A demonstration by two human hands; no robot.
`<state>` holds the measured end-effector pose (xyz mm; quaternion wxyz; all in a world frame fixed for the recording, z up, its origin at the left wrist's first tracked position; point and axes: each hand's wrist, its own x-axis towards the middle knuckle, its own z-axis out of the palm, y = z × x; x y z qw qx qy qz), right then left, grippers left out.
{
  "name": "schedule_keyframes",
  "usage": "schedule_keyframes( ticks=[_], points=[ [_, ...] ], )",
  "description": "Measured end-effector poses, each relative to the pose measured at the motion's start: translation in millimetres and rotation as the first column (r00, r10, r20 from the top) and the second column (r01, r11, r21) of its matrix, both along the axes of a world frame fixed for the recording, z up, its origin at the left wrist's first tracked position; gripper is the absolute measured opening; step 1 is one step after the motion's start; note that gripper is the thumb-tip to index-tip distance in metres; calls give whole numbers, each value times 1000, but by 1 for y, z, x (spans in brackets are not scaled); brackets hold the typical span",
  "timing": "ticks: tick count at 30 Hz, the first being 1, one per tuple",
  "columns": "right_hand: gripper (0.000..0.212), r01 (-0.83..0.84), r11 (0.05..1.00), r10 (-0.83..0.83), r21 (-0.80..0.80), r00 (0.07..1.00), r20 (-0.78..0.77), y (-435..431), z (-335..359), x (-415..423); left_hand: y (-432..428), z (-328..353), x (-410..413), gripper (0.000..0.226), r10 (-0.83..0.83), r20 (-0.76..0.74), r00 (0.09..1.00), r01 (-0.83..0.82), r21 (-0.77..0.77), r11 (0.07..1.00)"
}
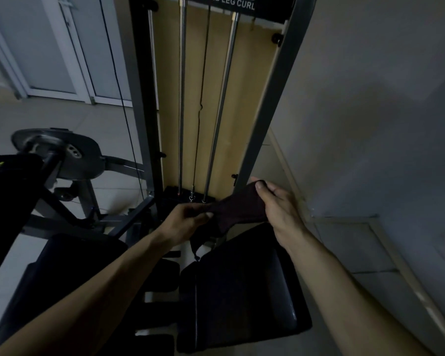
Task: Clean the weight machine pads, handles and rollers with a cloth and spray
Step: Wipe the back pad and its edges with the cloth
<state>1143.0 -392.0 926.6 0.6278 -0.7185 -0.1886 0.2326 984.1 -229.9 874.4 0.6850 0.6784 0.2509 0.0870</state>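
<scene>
Two hands hold a dark cloth (238,210) stretched between them above the black seat pad (244,291): the left hand (188,219) pinches one end, the right hand (278,209) grips the other. Dim light hides the cloth's weave, and the machine's label (231,2) is cut off at the top edge.

Dark maroon cloth (238,209), black pads (244,299), tan panel (211,98) behind chrome rods (181,98), pale grey wall (370,98)
</scene>
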Motion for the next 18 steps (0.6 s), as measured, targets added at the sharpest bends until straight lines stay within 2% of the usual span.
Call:
schedule_keyframes(
  ticks=[2, 4, 6, 7, 9, 11, 12, 13, 14, 15, 16, 17, 18],
  points=[
    [23, 9, 1000, -8, 16, 998, -61, -1, 1, 6, 4, 1, -5, 10, 8, -2, 1000, -8, 244, 970],
    [23, 22, 999, -18, 46, 997, -81, -2, 5, 10, 10, 0, -10, 11, -28, -72, 997, 58, 454, 889],
    [26, 70, 995, -67, 66, 997, -44, -4, 9, 12, 11, 1, -13, 14, -81, -167, 983, 157, 520, 839],
    [29, 101, 992, -98, 82, 995, -33, -6, 12, 13, 12, 0, -15, 14, -103, -166, 981, 174, 496, 851],
    [31, 157, 984, -153, 77, 986, -59, -9, 17, 14, 8, 3, -17, 17, -65, -68, 996, 79, 231, 970],
    [33, 152, 984, -123, 92, 957, -264, -14, 19, 17, 1, 9, -16, 21, -20, -27, 999, 17, -81, 997],
    [36, 134, 981, -64, 143, 910, -409, -17, 20, 18, -1, 12, -15, 25, -53, -23, 998, 49, -148, 988],
    [39, 117, 972, 5, 205, 857, -515, -22, 22, 16, -4, 15, -14, 34, -125, -22, 992, 122, -109, 987],
    [39, 72, 975, 45, 208, 860, -508, -25, 19, 17, -10, 19, -14, 43, -180, -44, 983, 180, -15, 984],
    [36, -3, 990, 61, 141, 912, -405, -29, 17, 14, -16, 22, -14, 45, -193, -64, 979, 198, 80, 977],
    [26, -61, 998, 55, -28, 982, -179, -34, 10, 15, -18, 21, -12, 38, -143, -61, 988, 150, 136, 979],
    [14, -68, 980, 82, -189, 994, 67, -38, 4, 15, -20, 20, -10, 27, -85, -38, 996, 90, 159, 983],
    [18, -25, 954, 105, -299, 962, 252, -40, -1, 19, -22, 20, -11, 20, -51, -15, 999, 53, 155, 986]
  ],
)
